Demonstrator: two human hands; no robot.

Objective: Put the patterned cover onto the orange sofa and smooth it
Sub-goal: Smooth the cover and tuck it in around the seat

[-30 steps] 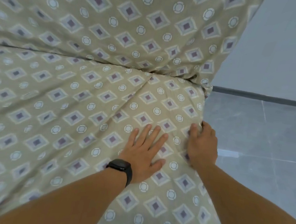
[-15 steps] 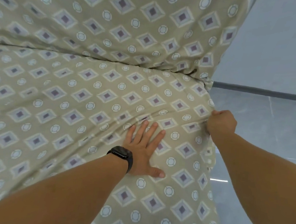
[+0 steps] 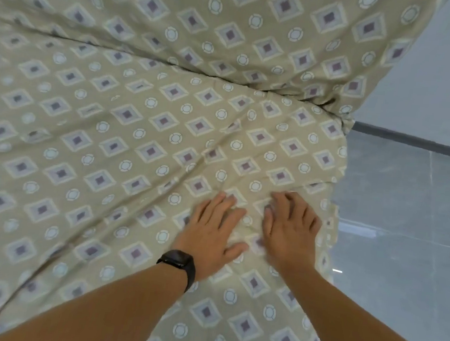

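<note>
Smoothing the patterned cover flat near the seat's right edge

The patterned cover (image 3: pixel 143 145) is lying draped over the sofa's seat and back, hiding the orange upholstery entirely, with long creases running diagonally across the left and middle of the seat. I am pressing my left hand (image 3: pixel 213 231), with a black watch (image 3: pixel 178 260) on its wrist, palm-down with fingers straight and gripping nothing; just beside it my right hand (image 3: pixel 289 232) is lying flat too, fingers spread. To do this well, I judge I should be sweeping both palms outward along those creases, toward the grey tiled floor (image 3: pixel 407 217) side.
</note>
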